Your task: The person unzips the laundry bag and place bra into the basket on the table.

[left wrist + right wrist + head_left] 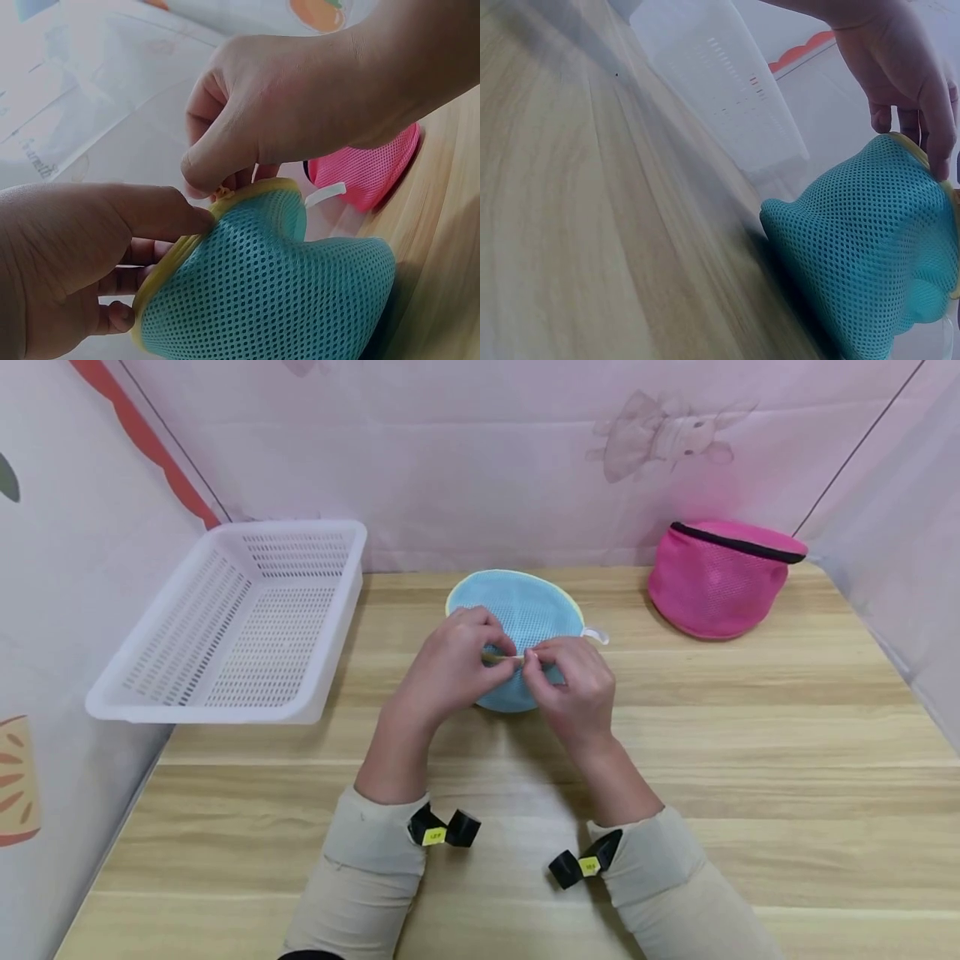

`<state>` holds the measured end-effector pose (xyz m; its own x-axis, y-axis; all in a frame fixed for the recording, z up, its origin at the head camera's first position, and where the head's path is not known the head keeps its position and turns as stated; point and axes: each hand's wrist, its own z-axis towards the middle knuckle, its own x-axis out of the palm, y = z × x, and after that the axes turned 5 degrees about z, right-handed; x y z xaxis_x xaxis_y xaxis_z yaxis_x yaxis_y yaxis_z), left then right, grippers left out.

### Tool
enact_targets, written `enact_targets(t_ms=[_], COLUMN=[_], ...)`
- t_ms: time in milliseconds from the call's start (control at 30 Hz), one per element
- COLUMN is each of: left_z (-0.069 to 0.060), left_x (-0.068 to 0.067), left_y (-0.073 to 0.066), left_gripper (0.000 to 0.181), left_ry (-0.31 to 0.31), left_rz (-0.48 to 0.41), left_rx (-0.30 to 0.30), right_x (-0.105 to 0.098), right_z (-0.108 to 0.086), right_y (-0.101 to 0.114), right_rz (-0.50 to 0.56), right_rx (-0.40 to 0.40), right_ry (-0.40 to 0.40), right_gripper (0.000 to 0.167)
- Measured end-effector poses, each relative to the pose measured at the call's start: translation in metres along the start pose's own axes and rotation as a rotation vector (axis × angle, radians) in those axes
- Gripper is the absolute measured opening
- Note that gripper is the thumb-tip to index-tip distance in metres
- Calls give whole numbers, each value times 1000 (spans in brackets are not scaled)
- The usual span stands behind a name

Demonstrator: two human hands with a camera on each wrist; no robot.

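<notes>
A blue mesh bag (517,610) with yellow zipper trim stands on the table between both hands. My left hand (457,660) pinches the yellow-trimmed rim (176,259), thumb on the near side and fingers behind. Just to the right, my right hand (573,681) pinches the small yellow zipper pull (223,193) on the same rim. A white loop tab (596,635) sticks out at the bag's right. In the right wrist view the bag's mesh side (862,225) looks dented, and the right hand is mostly out of frame.
A white plastic basket (318,677) with slotted walls stands on the left of the wooden table (750,760). At the back right sits a pink mesh bag (712,589) with a black zipper. Printed cloth walls (480,460) enclose the back and sides.
</notes>
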<state>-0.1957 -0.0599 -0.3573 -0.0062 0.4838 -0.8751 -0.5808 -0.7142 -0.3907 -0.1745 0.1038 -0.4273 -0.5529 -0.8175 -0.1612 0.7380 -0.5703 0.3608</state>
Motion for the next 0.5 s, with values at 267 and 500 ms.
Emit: enact_targets(t_ms=[267,500], left_z=[1,0], left_x=[1,1], left_y=[-2,-2], left_gripper=[14,12], left_ry=[-7,-6], left_rz=[15,31], left_rx=[19,23], right_x=[1,1], right_z=[1,1], right_y=[2,2], right_rz=[12,9], right_rx=[0,-16], right_ry=[9,16], right_gripper=[13,13])
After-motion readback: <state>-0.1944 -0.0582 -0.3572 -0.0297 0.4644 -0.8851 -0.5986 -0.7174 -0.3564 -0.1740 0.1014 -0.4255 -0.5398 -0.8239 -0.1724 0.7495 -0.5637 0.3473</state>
